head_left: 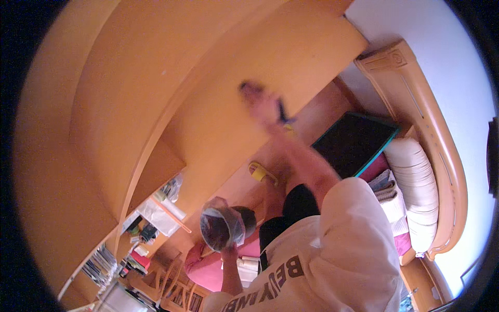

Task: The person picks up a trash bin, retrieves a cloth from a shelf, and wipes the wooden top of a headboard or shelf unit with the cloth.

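Note:
My right hand, blurred, reaches out over an orange-brown wooden surface. A dark object shows at its side, and another dark patch lies at its fingertips; whether the hand grips either cannot be told. My left hand holds a round waste bin by its rim, tilted, with a clear plastic liner bag around it. A second dark round container shows just behind the bin. A yellow slipper is on my foot below.
At the right stand a bed's wooden headboard, a long white pillow, folded cloths and a dark panel with a teal edge. Lower left are a cluttered desk, stacked papers and a wooden chair.

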### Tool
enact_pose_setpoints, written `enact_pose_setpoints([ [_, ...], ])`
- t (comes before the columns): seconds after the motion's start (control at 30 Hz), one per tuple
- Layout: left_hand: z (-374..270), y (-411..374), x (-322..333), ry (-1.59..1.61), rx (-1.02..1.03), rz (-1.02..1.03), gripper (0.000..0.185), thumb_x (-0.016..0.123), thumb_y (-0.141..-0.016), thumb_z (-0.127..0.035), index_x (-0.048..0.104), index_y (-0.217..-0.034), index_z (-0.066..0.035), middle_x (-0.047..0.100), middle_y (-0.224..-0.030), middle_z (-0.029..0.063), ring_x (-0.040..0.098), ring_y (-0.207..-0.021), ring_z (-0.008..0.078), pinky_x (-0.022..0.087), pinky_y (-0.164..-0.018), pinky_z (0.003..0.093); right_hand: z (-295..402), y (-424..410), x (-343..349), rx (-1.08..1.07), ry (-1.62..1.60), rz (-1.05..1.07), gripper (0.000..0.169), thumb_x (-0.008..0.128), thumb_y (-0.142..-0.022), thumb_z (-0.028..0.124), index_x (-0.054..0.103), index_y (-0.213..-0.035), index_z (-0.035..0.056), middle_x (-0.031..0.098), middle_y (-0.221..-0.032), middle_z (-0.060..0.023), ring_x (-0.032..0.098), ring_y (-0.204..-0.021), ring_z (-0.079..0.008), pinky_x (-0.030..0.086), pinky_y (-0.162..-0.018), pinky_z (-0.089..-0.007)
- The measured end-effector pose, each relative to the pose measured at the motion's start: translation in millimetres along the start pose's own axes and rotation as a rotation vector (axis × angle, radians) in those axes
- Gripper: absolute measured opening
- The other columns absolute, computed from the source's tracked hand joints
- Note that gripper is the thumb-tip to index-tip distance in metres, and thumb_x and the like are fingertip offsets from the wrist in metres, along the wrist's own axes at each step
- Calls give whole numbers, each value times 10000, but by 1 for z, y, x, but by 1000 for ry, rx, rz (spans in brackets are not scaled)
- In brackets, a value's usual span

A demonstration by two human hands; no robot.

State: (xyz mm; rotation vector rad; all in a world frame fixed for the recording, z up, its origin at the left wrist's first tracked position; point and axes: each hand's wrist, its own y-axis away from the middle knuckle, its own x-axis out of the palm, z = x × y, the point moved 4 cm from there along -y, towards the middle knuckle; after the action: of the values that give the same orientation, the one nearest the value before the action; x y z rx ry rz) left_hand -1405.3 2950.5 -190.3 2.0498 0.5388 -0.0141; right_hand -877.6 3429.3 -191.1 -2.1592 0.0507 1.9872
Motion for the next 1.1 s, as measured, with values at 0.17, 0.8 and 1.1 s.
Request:
enact_pose_setpoints([
  [0.17,-8,14,-31,216,-156,-186,307,536,-838,-264,628,-1022,-37,677,-968,102,648,-842,295,571,-741,419,83,75,-48,-422,-429,61,478,478,-854,192,460,-1321,290,380,-1424,26,478,-999,-319,420,-789,-567],
  [0.8,-24,64,-11,673,-435,-424,269,531,-856,-252,654,-979,-46,680,-944,107,656,-817,265,584,-696,368,-302,-89,-25,421,-219,-5,506,520,-827,303,472,-1317,190,428,-1401,-37,492,-1126,-339,404,-903,-527],
  [1.1,0,37,-29,681,-262,-183,293,542,-867,-302,645,-995,-60,677,-975,86,652,-843,271,577,-684,344,-102,4,-55,183,-226,122,581,549,-804,247,413,-1368,218,358,-1448,-6,498,-1030,-287,409,-831,-511],
])
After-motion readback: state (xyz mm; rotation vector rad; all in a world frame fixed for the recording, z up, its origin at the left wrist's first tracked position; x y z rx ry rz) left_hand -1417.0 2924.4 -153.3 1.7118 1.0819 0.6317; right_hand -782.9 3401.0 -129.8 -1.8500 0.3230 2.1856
